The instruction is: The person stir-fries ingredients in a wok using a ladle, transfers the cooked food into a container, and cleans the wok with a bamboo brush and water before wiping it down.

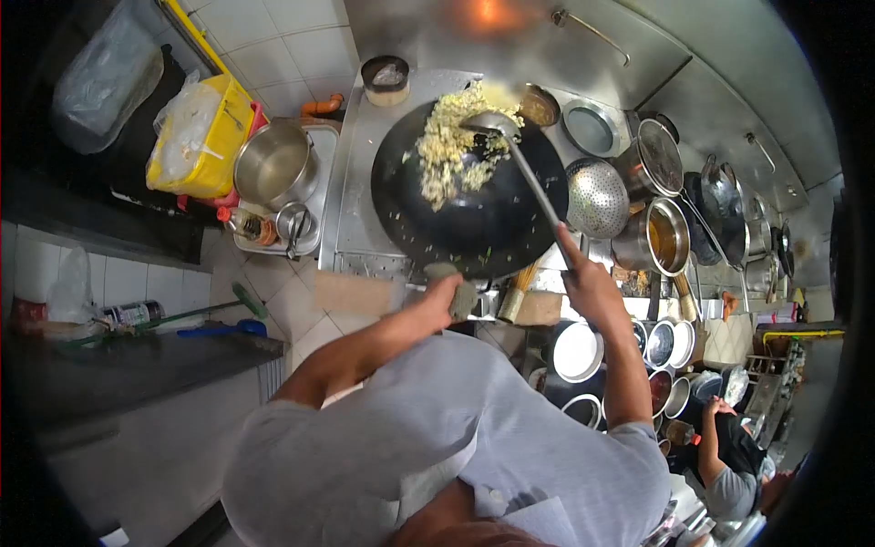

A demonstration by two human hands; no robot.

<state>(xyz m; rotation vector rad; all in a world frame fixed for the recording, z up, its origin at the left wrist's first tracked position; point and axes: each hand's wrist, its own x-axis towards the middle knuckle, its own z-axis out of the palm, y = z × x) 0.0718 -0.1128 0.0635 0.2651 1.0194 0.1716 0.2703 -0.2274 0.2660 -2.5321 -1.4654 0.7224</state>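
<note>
A large black wok [437, 242] sits on the steel stove, tilted or level I cannot tell. Yellowish fried rice [444, 164] is heaped along its far side, some of it at the rim, with loose grains scattered lower down. My right hand [591, 287] is closed around the long handle of a ladle [492, 123], whose bowl rests among the rice. At the wok's near edge, my left hand [444, 301] grips a folded grey-green cloth [463, 299]; the wok's rim or handle under the cloth is hidden.
A perforated strainer [597, 198] and a pot of brown liquid [668, 237] stand to the right. On the left are a steel pot [276, 164] and a yellow basket [211, 137]. White-lidded containers [577, 352] stand lower right; another person [734, 456] is beyond them.
</note>
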